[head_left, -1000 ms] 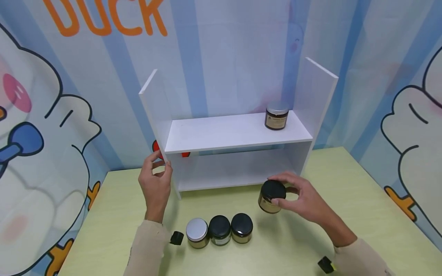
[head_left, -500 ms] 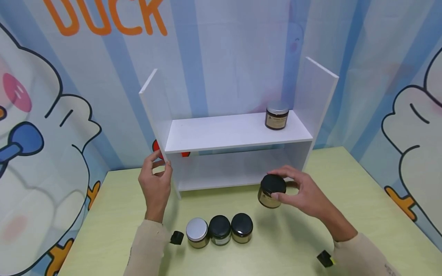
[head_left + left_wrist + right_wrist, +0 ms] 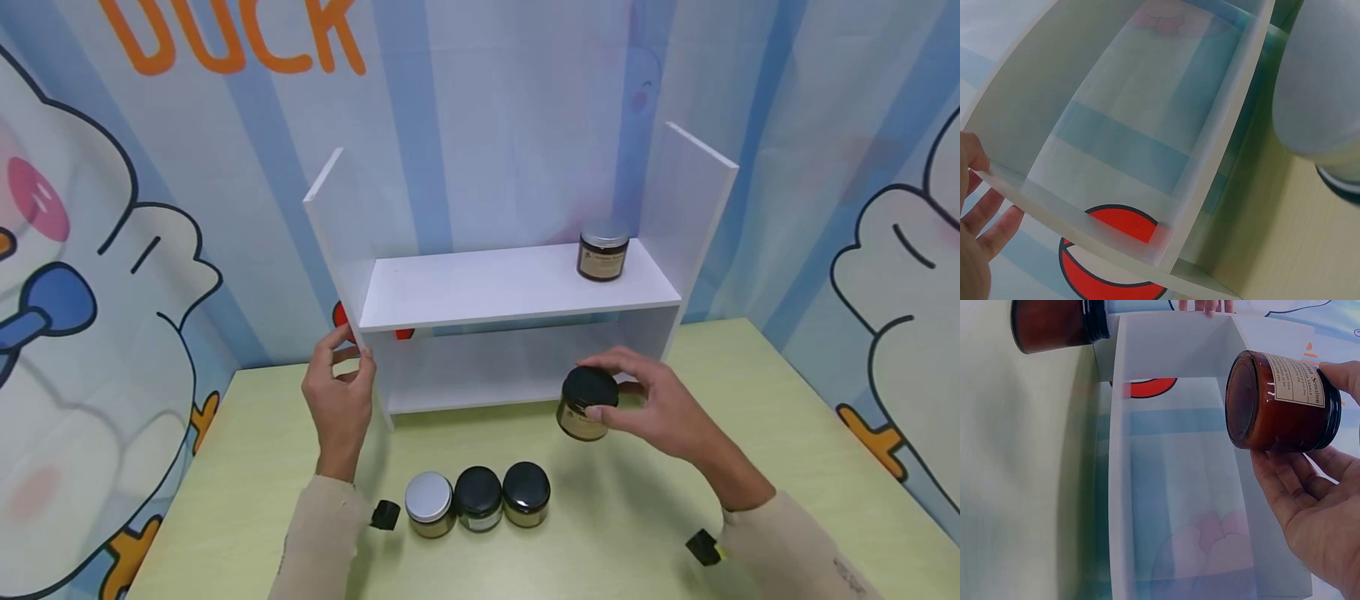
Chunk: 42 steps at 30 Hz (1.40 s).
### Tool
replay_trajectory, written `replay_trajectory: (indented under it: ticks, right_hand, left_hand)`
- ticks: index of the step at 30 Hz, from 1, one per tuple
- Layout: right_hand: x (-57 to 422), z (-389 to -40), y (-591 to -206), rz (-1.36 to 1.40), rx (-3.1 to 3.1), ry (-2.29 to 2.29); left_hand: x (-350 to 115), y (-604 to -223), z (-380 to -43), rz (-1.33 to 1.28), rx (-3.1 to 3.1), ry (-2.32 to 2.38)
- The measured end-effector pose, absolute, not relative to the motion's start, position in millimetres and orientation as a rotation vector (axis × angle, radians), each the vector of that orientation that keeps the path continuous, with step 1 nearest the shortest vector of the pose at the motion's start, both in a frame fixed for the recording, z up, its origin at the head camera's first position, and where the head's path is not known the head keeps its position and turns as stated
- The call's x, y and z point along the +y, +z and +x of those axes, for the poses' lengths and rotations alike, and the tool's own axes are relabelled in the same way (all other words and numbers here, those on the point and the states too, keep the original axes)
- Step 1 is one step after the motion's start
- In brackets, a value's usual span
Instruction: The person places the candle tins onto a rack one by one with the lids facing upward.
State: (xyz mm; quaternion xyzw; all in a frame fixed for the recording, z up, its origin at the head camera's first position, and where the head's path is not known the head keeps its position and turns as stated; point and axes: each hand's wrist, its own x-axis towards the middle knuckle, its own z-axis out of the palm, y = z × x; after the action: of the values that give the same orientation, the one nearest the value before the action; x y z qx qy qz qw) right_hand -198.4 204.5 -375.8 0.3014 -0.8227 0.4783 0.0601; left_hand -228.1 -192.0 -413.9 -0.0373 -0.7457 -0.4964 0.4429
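My right hand (image 3: 637,400) grips an amber jar with a black lid (image 3: 587,403), held off the green table in front of the lower right opening of the white shelf (image 3: 517,287). The right wrist view shows that jar (image 3: 1285,403), with its paper label, between thumb and fingers (image 3: 1291,487). My left hand (image 3: 341,392) holds the front edge of the shelf's left side panel, and its fingers (image 3: 985,215) wrap round that edge (image 3: 1054,206). A silver-lidded amber jar (image 3: 602,249) stands at the right end of the upper shelf board.
Three jars stand in a row on the table (image 3: 750,392) near me: a silver-lidded one (image 3: 428,503) and two black-lidded ones (image 3: 477,497) (image 3: 526,493). Wrist cameras sit at both sleeves (image 3: 385,516) (image 3: 703,547). A cartoon backdrop (image 3: 112,250) closes the back and sides.
My right hand has lifted the black-lidded jar a little and carried it toward the shelf's lower opening. The left hand has stayed on the side panel.
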Motion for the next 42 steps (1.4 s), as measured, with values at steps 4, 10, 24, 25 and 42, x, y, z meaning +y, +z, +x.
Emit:
replay_trajectory:
  ticks: [4,10,24,25,42]
  right_hand:
    - [204,-200,-372,0.917,-2.503,1.409]
    - [203,-203,-364,0.926,-2.513,1.363]
    - [204,-210,-348,0.934,-2.507,1.365]
    - [203,-211,-347,0.933,-2.508,1.364]
    - [205,-221,-324,0.896,-2.545,1.354]
  left_hand:
    - [-192,-413,-228,-0.086,-1.856,-1.226]
    - [-192,-413,-229,-0.073,-1.867,-1.213]
    - [-191,-414,-228,-0.072,-1.866,-1.213]
    - [-191,-414,-228,-0.072,-1.866,-1.212]
    - [-192,-415,-229,-0.056,-1.876,-1.201]
